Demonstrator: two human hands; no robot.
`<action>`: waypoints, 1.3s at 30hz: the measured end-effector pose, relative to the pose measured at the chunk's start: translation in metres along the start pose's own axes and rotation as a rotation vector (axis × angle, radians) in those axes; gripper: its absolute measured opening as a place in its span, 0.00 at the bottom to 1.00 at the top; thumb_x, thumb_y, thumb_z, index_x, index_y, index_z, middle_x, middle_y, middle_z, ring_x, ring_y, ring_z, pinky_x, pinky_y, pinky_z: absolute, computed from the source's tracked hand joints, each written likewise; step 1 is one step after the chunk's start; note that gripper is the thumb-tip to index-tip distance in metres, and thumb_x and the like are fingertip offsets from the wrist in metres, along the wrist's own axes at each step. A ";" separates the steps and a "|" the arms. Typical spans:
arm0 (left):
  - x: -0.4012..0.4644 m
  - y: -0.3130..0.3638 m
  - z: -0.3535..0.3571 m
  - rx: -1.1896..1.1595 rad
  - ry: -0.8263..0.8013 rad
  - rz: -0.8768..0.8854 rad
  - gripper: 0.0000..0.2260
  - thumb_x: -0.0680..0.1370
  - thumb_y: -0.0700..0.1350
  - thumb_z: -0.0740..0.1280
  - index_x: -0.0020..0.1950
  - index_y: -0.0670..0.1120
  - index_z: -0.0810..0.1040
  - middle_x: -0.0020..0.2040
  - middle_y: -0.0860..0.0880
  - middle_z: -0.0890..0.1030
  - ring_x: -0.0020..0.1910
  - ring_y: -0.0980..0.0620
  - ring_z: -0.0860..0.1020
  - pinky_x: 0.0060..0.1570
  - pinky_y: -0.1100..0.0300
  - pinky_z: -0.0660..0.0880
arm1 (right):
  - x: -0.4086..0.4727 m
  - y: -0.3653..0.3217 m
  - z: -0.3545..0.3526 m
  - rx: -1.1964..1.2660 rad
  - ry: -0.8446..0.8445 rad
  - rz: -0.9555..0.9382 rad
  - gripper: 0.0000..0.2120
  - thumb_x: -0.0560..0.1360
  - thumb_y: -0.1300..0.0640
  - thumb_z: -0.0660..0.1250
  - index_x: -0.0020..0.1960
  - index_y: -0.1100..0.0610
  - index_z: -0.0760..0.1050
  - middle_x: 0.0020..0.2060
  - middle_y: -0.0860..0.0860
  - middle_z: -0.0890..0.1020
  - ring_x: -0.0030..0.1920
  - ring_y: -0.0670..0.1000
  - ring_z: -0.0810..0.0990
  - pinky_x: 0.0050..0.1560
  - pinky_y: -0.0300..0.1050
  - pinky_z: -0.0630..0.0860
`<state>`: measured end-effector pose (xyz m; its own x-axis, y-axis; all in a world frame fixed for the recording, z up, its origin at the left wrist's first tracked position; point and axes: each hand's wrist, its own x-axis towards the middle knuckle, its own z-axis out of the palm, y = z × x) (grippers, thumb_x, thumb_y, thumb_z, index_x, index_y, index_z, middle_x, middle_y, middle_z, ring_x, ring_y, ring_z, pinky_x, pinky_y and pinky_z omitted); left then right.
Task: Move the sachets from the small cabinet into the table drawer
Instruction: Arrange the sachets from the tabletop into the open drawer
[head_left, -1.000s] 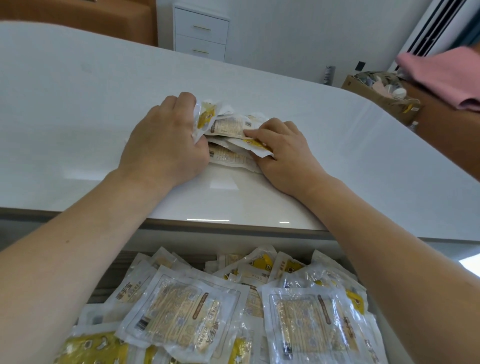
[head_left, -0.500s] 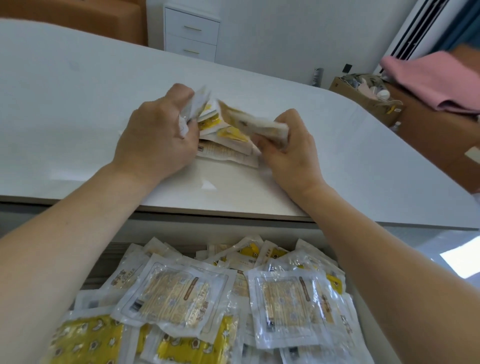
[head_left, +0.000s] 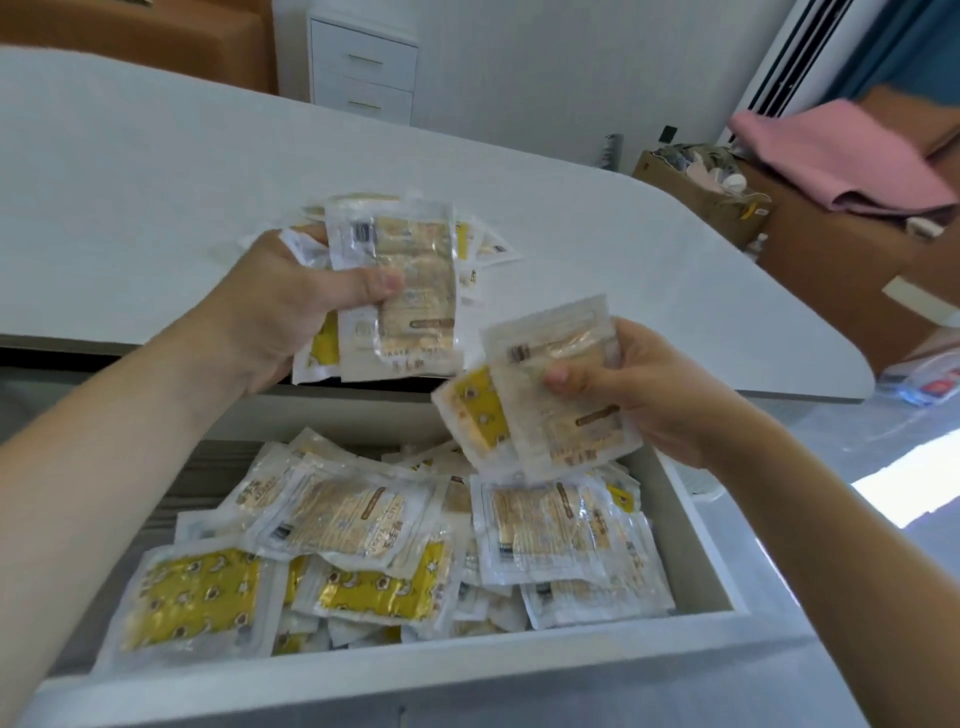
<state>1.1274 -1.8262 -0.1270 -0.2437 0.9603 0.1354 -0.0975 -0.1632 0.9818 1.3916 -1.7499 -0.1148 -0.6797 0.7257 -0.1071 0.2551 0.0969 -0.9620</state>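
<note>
Big white surface (head_left: 156, 218) up top, and it's bare where a second ago both hands were pressing a heap of sachets down onto it. That heap is now off the surface and split in two, which I'd read as the carry step: the load is on its way to the drawer.

Below, the table drawer (head_left: 696, 540) stands pulled open, its front wall nearest the camera, and it's packed: a loose pile of sachets (head_left: 363, 545), clear ones showing tan contents, others yellow-printed, overlapping every which way, close to the rim.

Far back against the wall, the small cabinet (head_left: 363, 67), drawers closed.

Left hand (head_left: 280, 312) is lifted above the surface's near edge, fingers and thumb curled round a thick bunch of sachets (head_left: 405, 291). Right hand (head_left: 660, 395) is lower, over the drawer's back right part, thumb and fingers pinching a smaller bunch (head_left: 540, 405) just above the pile. Letting go looks like all that remains for that one.
</note>
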 end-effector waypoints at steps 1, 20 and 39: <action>-0.003 -0.001 0.001 0.035 -0.029 -0.029 0.13 0.69 0.40 0.72 0.53 0.43 0.82 0.49 0.44 0.86 0.48 0.44 0.84 0.43 0.50 0.82 | -0.001 0.004 0.000 -0.086 -0.044 0.072 0.19 0.70 0.59 0.72 0.59 0.61 0.76 0.52 0.57 0.84 0.52 0.57 0.84 0.54 0.56 0.80; -0.021 0.007 0.008 0.954 -0.342 -0.307 0.05 0.80 0.45 0.65 0.48 0.50 0.81 0.39 0.51 0.85 0.39 0.51 0.84 0.43 0.55 0.81 | 0.015 -0.005 0.024 -0.323 0.139 -0.170 0.08 0.79 0.66 0.63 0.50 0.60 0.80 0.42 0.54 0.85 0.43 0.54 0.84 0.48 0.47 0.82; 0.095 -0.032 -0.037 1.373 0.046 0.017 0.33 0.75 0.57 0.54 0.78 0.54 0.46 0.79 0.45 0.53 0.77 0.44 0.49 0.75 0.43 0.46 | 0.146 0.004 0.028 -0.989 0.180 -0.123 0.30 0.80 0.38 0.51 0.78 0.46 0.49 0.79 0.46 0.48 0.78 0.48 0.46 0.76 0.51 0.45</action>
<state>1.0713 -1.7381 -0.1504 -0.2693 0.9479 0.1702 0.9231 0.2038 0.3260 1.2744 -1.6621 -0.1416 -0.6465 0.7567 0.0970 0.7013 0.6395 -0.3151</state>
